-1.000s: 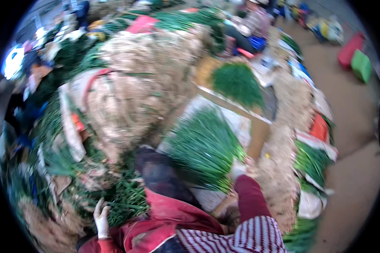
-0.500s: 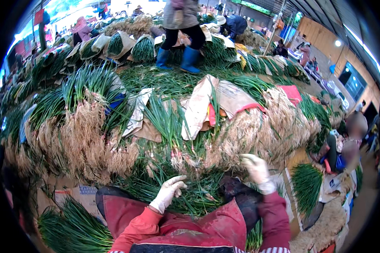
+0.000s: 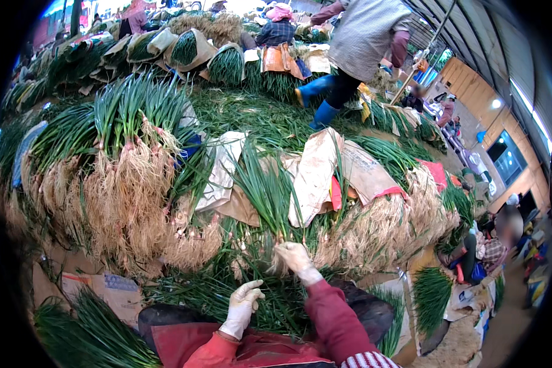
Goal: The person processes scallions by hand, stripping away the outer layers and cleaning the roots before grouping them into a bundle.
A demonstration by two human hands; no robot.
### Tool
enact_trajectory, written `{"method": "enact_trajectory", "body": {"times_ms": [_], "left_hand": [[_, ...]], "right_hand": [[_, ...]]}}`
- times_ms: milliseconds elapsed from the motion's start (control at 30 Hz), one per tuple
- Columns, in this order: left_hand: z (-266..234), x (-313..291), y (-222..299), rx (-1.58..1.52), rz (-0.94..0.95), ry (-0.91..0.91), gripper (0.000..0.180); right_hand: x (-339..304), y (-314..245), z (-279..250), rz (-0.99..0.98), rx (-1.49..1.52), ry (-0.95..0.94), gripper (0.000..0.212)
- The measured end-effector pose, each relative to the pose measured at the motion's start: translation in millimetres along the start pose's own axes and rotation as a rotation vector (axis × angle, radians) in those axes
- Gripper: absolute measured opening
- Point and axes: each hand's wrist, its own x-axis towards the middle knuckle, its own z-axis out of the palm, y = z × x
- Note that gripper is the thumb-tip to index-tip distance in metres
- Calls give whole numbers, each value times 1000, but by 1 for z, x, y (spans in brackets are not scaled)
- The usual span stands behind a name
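My right hand (image 3: 295, 256), in a white glove, is closed at the root end of a small bunch of green onions (image 3: 265, 190). Pale roots show just beside its fingertips, and the long green leaves point away from me over the heap. My left hand (image 3: 243, 308), also gloved in white, hovers above my lap with its fingers apart and nothing in them. Loose green leaves (image 3: 218, 288) lie beneath both hands. To the far left of the heap stands a thick pile of green onions (image 3: 132, 172) with long tan roots hanging toward me.
Sacks (image 3: 316, 178) lie across the heap, beside more rooty onions (image 3: 374, 227). Leafy bundles rest at my lower left (image 3: 95, 331) and right (image 3: 434, 294). Beyond the heap a person in blue boots (image 3: 325, 113) is walking. Other people sit at the right and back.
My right hand has come leftward and inward to the onions' root ends. My left hand stays low over my lap. The person in blue boots has moved right, and the view has shifted.
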Motion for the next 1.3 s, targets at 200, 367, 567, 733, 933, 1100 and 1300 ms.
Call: {"method": "enact_trajectory", "body": {"times_ms": [200, 367, 567, 733, 933, 1100, 1300], "left_hand": [[1, 9, 4, -34, -39, 32, 21], [6, 15, -13, -121, -162, -27, 11], [4, 10, -19, -139, -110, -35, 7], [16, 0, -10, -135, -50, -134, 11], [10, -10, 2, -165, 37, -118, 35], [14, 3, -13, -525, -76, -182, 35], [13, 15, -9, -574, -190, -315, 32]], "right_hand": [[-111, -58, 10, 71, 256, -272, 33], [-108, -24, 19, -131, -71, -124, 36], [-88, -70, 30, 91, 203, -119, 28], [-85, -18, 44, 33, 217, 92, 30], [-85, -20, 37, 65, -607, -558, 34], [-12, -23, -5, 156, -391, 206, 41], [8, 9, -28, 244, -268, 232, 38]]}}
